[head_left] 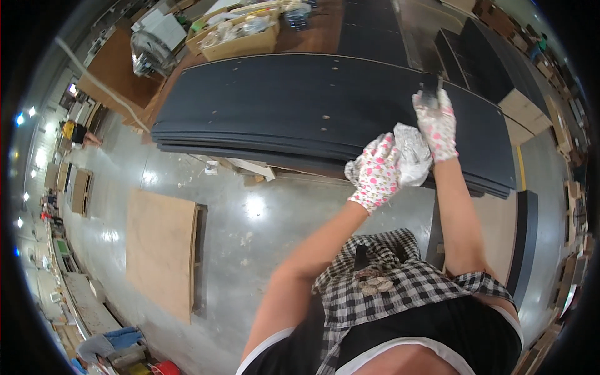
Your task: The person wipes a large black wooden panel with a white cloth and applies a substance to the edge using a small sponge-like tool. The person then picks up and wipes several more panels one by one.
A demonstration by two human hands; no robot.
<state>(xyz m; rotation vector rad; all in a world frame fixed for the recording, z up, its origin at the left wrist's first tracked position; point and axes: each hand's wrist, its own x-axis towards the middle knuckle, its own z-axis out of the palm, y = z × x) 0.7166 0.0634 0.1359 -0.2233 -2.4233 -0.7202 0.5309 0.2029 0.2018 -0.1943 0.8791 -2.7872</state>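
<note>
At dark panels (262, 100): grey cloth (414, 156) gripped in left fingers (382, 149); black object (430, 94) pinched between right fingers (445, 103).

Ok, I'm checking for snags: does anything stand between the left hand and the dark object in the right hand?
Yes: in this view, a crumpled whitish cloth at the left hand, then the right hand itself. Nothing else visible.

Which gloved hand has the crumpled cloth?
The left hand grips the crumpled cloth by the near edge of the dark boards; the right hand, farther out, holds a black object instead.
</note>
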